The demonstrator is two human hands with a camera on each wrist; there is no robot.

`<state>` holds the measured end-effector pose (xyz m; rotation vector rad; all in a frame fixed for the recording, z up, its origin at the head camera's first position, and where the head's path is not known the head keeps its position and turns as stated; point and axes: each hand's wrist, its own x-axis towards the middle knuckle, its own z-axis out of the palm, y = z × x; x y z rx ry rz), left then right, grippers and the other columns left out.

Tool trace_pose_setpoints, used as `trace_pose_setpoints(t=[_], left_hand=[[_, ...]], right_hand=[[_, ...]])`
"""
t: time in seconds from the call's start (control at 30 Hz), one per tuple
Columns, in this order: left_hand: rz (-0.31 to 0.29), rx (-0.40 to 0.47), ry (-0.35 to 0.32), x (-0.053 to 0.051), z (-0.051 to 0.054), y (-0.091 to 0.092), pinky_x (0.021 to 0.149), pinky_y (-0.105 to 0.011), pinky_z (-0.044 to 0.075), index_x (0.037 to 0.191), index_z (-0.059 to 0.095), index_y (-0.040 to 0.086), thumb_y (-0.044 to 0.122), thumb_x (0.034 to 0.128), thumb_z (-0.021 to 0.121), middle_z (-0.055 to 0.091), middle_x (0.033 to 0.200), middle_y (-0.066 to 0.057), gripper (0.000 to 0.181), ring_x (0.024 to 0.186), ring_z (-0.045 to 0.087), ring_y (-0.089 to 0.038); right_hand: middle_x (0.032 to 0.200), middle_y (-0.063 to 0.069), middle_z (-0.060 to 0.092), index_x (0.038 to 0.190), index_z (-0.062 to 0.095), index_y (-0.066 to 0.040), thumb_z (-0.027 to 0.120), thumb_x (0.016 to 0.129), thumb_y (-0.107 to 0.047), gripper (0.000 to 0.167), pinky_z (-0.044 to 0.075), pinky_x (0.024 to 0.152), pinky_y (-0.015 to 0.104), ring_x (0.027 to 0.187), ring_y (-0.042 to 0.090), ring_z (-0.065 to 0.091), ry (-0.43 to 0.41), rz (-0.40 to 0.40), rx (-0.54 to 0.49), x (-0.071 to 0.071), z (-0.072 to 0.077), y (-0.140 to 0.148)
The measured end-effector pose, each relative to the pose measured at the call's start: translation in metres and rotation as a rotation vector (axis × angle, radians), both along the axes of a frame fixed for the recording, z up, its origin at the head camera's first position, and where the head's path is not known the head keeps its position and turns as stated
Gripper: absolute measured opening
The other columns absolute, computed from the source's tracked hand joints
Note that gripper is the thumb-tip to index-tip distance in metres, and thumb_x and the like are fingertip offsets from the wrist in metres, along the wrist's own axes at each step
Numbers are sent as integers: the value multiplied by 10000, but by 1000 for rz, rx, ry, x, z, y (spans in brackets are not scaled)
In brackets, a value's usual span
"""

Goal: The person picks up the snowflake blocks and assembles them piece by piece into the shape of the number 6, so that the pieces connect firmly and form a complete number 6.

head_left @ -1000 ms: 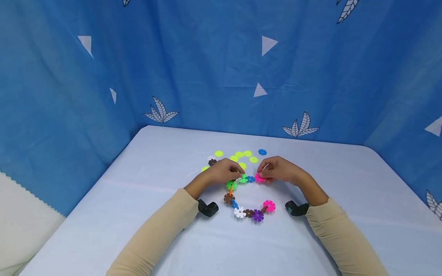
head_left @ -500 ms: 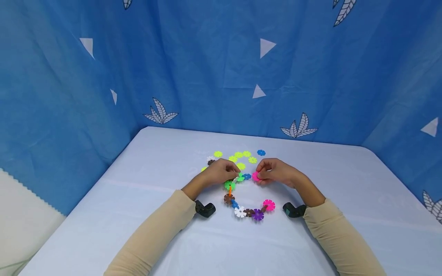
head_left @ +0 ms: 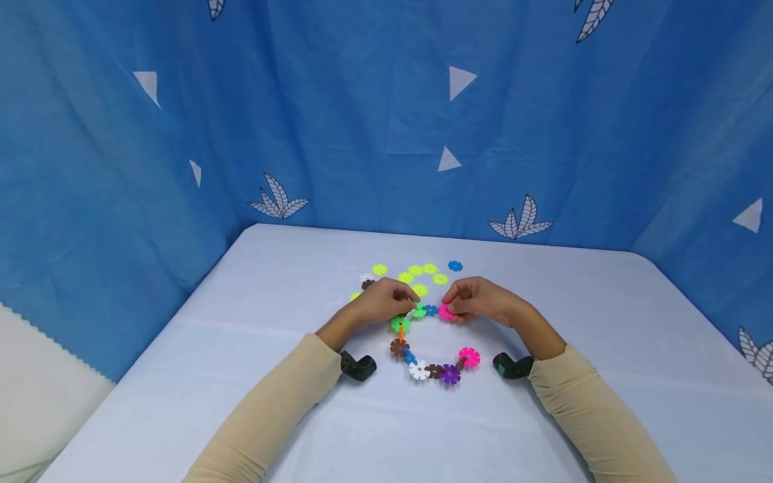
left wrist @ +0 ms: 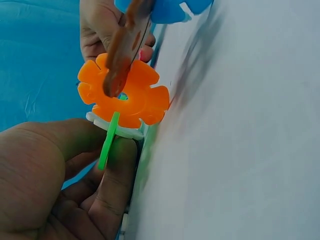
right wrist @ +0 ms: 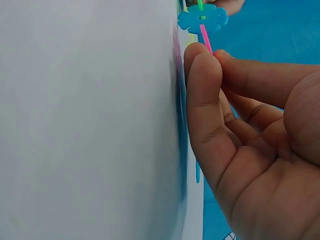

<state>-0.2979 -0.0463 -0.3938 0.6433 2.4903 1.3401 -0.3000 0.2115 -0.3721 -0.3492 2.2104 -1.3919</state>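
Observation:
Flower-shaped plastic snowflake discs are joined in a curved chain on the table. My left hand (head_left: 382,300) pinches a light green snowflake disc (head_left: 419,310) at the chain's upper part. Beside it, a blue snowflake disc (right wrist: 202,19) is attached. Between thumb and fingertips my right hand (right wrist: 250,120) holds a pink snowflake disc (head_left: 445,311), whose edge meets the blue one. Further along the chain come a second green disc (head_left: 400,325), an orange disc (left wrist: 132,95), a brown disc (head_left: 399,347), a white disc (head_left: 419,370), a purple disc (head_left: 449,374) and another pink disc (head_left: 469,357).
Several loose yellow discs (head_left: 429,268) lie beyond the hands, with a loose blue disc (head_left: 455,266) behind them. A white disc (head_left: 366,277) and a dark brown disc (head_left: 368,284) lie beyond my left hand. A blue curtain (head_left: 362,121) hangs behind the white table (head_left: 374,436).
Both hands have shifted slightly left, carrying the top of the chain and the pink disc with them. The head view has also shifted a little.

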Motion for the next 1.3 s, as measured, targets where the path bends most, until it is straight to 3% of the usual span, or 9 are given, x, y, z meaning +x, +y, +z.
trace_pose_setpoints(t=[0.33,0.57,0.7,1.07,1.2,1.3], left_hand=[[4,8,-5,3,2,2,701,-268,499,1062,782,92,132,976,686,698,881,21,135,770,589,-125],[41,-34,44,5,5,6,657,-247,504,1008,809,85,118,948,729,738,916,31,105,729,603,-98],[33,-47,55,4,4,6,660,-245,505,1015,807,83,121,952,725,736,919,32,110,732,601,-95],[20,-43,11,0,3,-1,751,-282,523,1102,780,94,120,981,673,717,958,19,163,822,617,-120],[37,-56,12,-1,3,-1,736,-289,511,1144,774,116,132,988,667,710,945,18,190,812,615,-129],[51,-59,21,-2,3,1,705,-295,499,1170,769,130,144,992,661,696,889,14,208,779,608,-142]], right_hand=[[922,135,640,1101,631,51,649,967,13,140,586,776,326,767,217,667,15,20,-12,2,0,-3],[874,116,656,1057,633,61,654,960,33,104,588,755,315,733,199,670,54,21,-14,2,-4,-7],[870,118,652,1032,632,51,654,956,41,80,588,750,312,732,202,673,53,12,-4,2,-4,-9],[951,147,612,1135,625,20,640,983,-8,156,588,783,339,788,236,662,55,16,34,2,0,-12],[951,141,639,1156,636,-3,626,1013,-97,171,583,770,336,805,244,659,108,-13,108,-2,1,-7],[983,118,651,1172,652,-35,629,1017,-143,191,567,744,322,823,228,647,222,-29,236,-8,2,-2]])
